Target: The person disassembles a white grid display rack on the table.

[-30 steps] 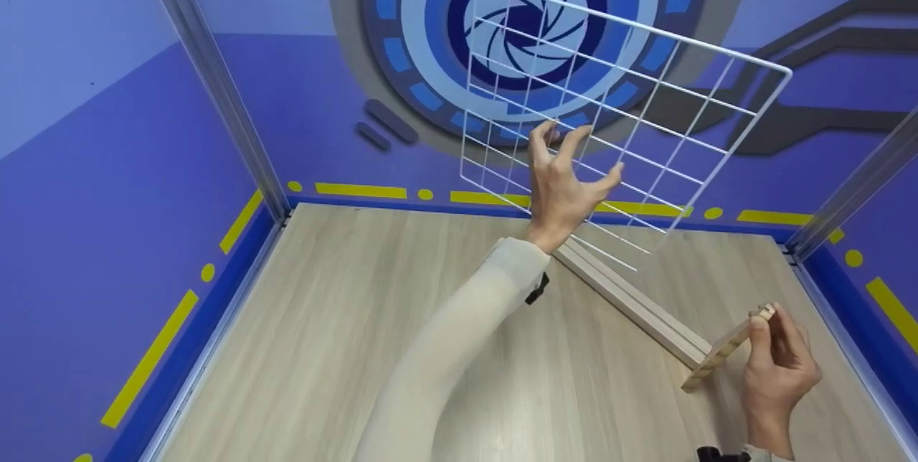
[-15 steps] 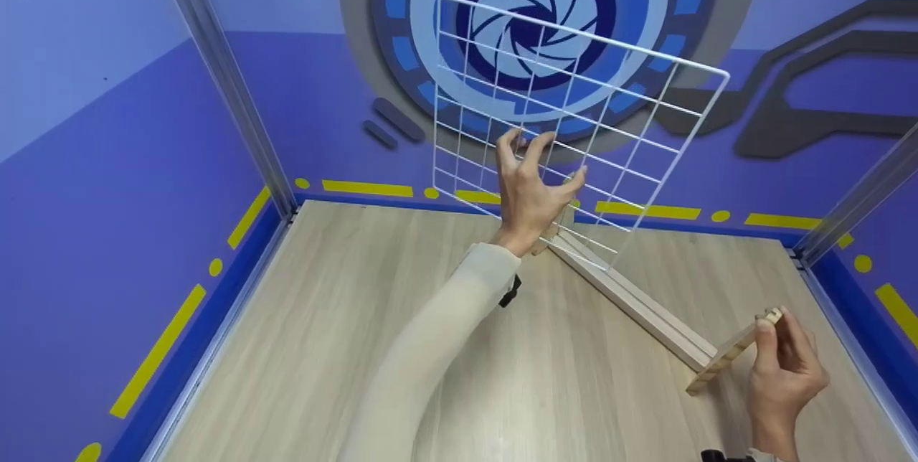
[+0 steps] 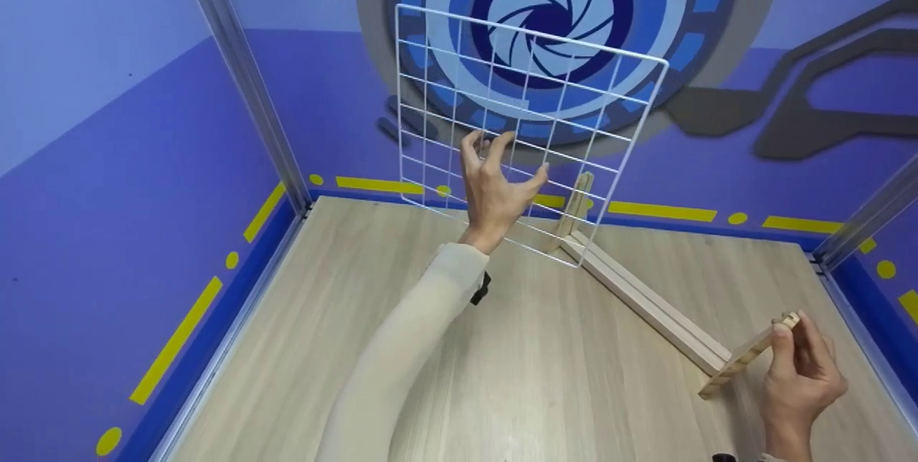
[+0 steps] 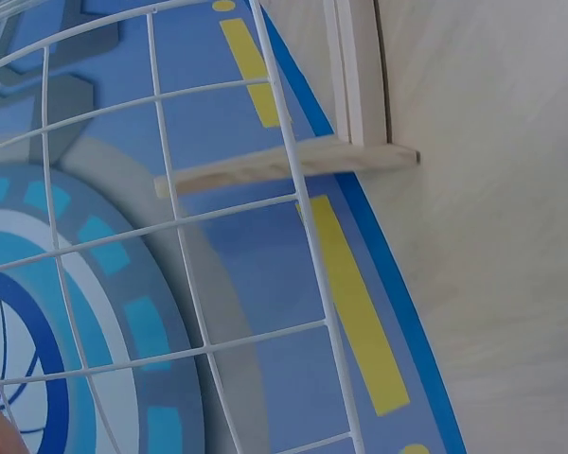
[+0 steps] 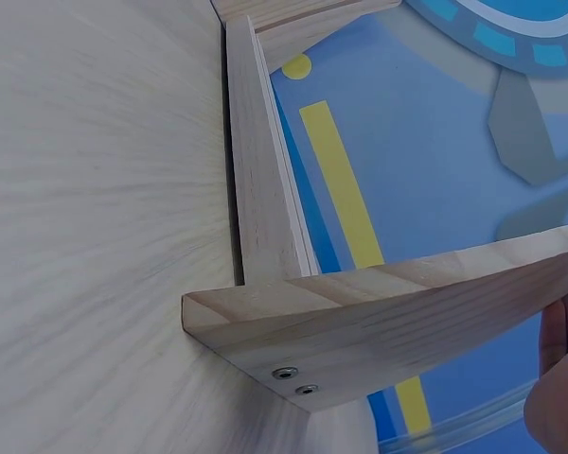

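Observation:
A white wire grid panel (image 3: 531, 33) is held up in front of the back wall by my left hand (image 3: 495, 186), its curled fingers and thumb spread over the wires. To the right stands a wooden frame: a grooved beam (image 3: 645, 297) on the table with an upright board at each end. The panel's lower right corner overlaps the far upright (image 3: 576, 207) in the head view. My right hand (image 3: 803, 376) pinches the top of the near upright (image 3: 742, 365). In the right wrist view, two screws (image 5: 284, 374) show low on this board, with my right fingers (image 5: 554, 336) at its other end.
The wood-grain table (image 3: 502, 376) is bounded by a blue painted back wall (image 3: 323, 103) and side walls. Metal posts (image 3: 247, 82) stand in the corners.
My left hand has carried the grid panel leftward, and the panel has turned more face-on. The far upright now shows beside it. My right hand keeps hold of the near upright.

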Tool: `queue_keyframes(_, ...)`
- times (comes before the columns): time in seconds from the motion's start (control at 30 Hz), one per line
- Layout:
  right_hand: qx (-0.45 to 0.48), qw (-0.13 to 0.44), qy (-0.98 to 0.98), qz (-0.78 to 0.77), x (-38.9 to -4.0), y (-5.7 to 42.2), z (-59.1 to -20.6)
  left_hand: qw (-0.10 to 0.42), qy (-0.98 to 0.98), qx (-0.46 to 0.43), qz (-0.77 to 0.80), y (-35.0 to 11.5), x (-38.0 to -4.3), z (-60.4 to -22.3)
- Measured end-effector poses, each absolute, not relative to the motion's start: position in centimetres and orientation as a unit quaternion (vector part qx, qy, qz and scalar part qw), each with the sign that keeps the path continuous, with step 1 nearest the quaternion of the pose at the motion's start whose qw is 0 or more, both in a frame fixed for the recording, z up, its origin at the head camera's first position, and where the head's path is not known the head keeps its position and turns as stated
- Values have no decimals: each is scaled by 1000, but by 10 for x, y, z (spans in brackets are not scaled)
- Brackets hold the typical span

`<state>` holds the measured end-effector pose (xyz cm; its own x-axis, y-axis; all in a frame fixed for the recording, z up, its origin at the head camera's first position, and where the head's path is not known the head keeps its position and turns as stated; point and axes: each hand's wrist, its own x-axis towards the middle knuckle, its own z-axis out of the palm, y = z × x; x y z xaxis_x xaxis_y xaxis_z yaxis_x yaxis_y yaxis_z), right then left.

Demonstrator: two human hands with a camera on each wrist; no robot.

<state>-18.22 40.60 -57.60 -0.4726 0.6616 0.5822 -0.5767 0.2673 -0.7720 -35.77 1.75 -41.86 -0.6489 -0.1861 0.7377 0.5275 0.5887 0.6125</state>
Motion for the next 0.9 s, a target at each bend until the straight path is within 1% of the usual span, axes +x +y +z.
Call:
queue_keyframes(0.27, -54, 519, -641, 563, -181, 407, -578, 404, -802, -87, -430, -10, -360, -419)
queue_keyframes(0.5, 6, 515, -558, 651, -181, 399, -569, 395, -806, -64, -436, -31, -358, -422)
queue_keyframes(0.77, -27, 517, -616, 594, -182, 408, -576, 379, -809, -41, -448, -45, -358, -423)
queue_keyframes(0.9, -26, 512, -608, 606, -182, 406, -576, 376, -811, -30, -447, -55, -359, -426)
